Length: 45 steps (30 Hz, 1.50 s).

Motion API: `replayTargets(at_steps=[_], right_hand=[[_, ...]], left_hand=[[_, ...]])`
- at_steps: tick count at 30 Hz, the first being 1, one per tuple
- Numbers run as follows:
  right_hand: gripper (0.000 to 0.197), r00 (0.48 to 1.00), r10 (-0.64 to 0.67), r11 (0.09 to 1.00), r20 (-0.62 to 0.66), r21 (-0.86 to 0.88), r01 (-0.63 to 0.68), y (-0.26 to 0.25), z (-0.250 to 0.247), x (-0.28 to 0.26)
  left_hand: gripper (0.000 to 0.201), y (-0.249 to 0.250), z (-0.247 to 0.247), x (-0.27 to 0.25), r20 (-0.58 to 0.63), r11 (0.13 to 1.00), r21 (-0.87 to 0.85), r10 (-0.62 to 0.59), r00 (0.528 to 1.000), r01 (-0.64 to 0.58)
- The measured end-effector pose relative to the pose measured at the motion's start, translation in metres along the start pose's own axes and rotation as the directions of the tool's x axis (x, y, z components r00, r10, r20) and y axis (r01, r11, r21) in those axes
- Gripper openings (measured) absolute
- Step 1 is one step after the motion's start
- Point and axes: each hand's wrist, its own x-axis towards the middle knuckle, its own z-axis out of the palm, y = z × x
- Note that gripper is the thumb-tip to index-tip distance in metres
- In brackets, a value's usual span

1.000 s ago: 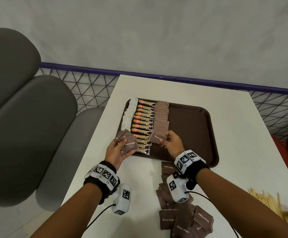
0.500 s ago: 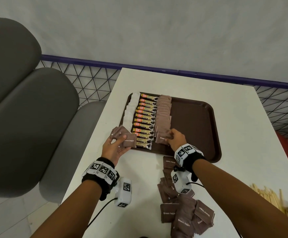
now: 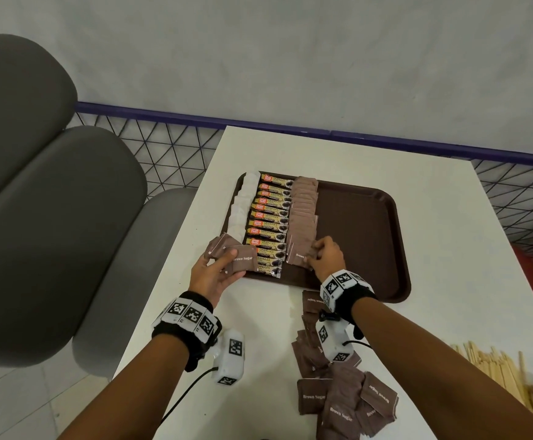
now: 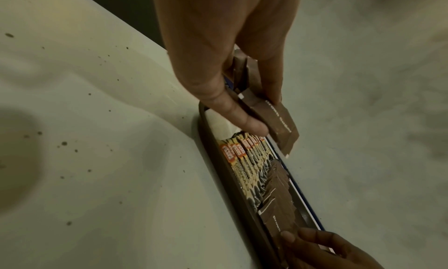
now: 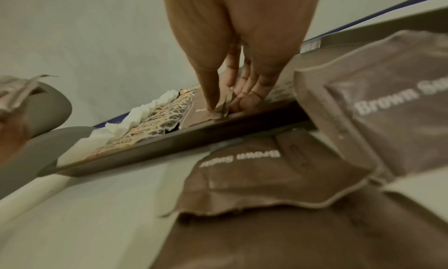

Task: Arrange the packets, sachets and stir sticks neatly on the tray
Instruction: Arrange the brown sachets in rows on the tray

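A brown tray [image 3: 398,249] on the white table holds a column of white sachets [image 3: 242,204], a column of coffee granule sticks [image 3: 271,217] and a column of brown sugar packets [image 3: 304,214]. My left hand [image 3: 227,262] hovers at the tray's near left corner and grips a fan of brown sugar packets [image 3: 242,258]; the left wrist view shows these held packets [image 4: 283,127] between thumb and fingers. My right hand [image 3: 311,254] pinches one brown sugar packet [image 3: 298,254] at the near end of the brown column, and the right hand [image 5: 226,106] appears low on the tray.
Loose brown sugar packets [image 3: 344,398] lie piled on the table below my right wrist. Wooden stir sticks [image 3: 493,366] lie at the near right. The tray's right half [image 3: 354,233] is bare. Grey chairs [image 3: 52,217] stand left; a mesh railing [image 3: 163,147] runs behind.
My right hand has brought its brown sugar packet down onto the near end of the brown column. My left hand keeps its fan of packets in about the same place.
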Motion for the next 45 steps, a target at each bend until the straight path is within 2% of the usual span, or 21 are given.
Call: replayTargets(at_steps=[3,5,8,11,14,18,21,24,27,30,34,41,45], right_hand=[[0.036,0.997,-0.033,0.999,-0.071,0.023,0.035,-0.005,-0.002,-0.006],[0.035,0.995,-0.072,0.992,-0.067,0.098,0.079,-0.011,0.0,-0.009],[0.028,0.989,-0.15,0.961,0.009,0.236,0.144,-0.023,0.006,-0.014],[0.025,0.963,-0.248,0.936,0.103,0.283,0.211,-0.035,0.017,-0.022],[0.027,0.941,-0.28,0.911,0.192,0.361,0.198,-0.04,0.022,-0.029],[0.011,0.926,-0.303,0.883,0.225,0.431,0.184,-0.038,0.022,-0.034],[0.013,0.956,-0.244,0.867,0.165,0.478,0.139,-0.035,0.015,-0.032],[0.021,0.995,-0.085,0.849,0.057,0.527,0.042,-0.024,0.008,-0.026],[0.021,0.999,0.032,0.842,-0.024,0.54,-0.014,-0.01,0.003,-0.024],[0.012,0.997,0.074,0.883,-0.031,0.467,-0.051,0.0,0.0,-0.028],[0.014,0.988,0.153,0.912,-0.028,0.39,-0.13,0.007,0.003,-0.032],[0.03,0.959,0.283,0.95,-0.034,0.15,-0.275,0.016,0.013,-0.02],[0.032,0.959,0.284,0.959,-0.029,0.037,-0.282,0.015,0.012,-0.02]], left_hand=[[0.045,-0.001,0.004,0.0,0.008,1.0,-0.005,0.005,1.0,-0.005],[0.044,-0.002,0.008,0.0,0.014,1.0,-0.01,0.007,1.0,-0.007],[0.042,-0.004,0.013,-0.001,0.025,1.0,-0.019,0.008,1.0,-0.007],[0.04,-0.005,0.02,-0.002,0.046,1.0,-0.022,0.014,0.999,-0.012],[0.037,-0.007,0.026,-0.002,0.074,1.0,0.002,0.014,0.997,-0.015],[0.039,-0.013,0.031,-0.003,0.108,1.0,0.015,-0.007,0.994,0.005],[0.039,-0.015,0.032,-0.002,0.119,0.999,-0.02,-0.028,0.993,0.031],[0.038,-0.014,0.03,0.0,0.11,0.997,-0.061,-0.046,0.993,0.053],[0.035,-0.013,0.026,0.001,0.072,0.995,-0.076,-0.052,0.996,0.057],[0.036,-0.012,0.022,0.004,0.054,0.995,-0.081,-0.05,0.997,0.054],[0.036,-0.012,0.019,0.006,0.042,0.995,-0.083,-0.06,0.997,0.063],[0.032,-0.009,0.018,0.005,0.047,0.995,-0.066,-0.07,0.996,0.073],[0.02,-0.007,0.018,0.005,0.047,0.994,-0.04,-0.102,0.994,0.104]])
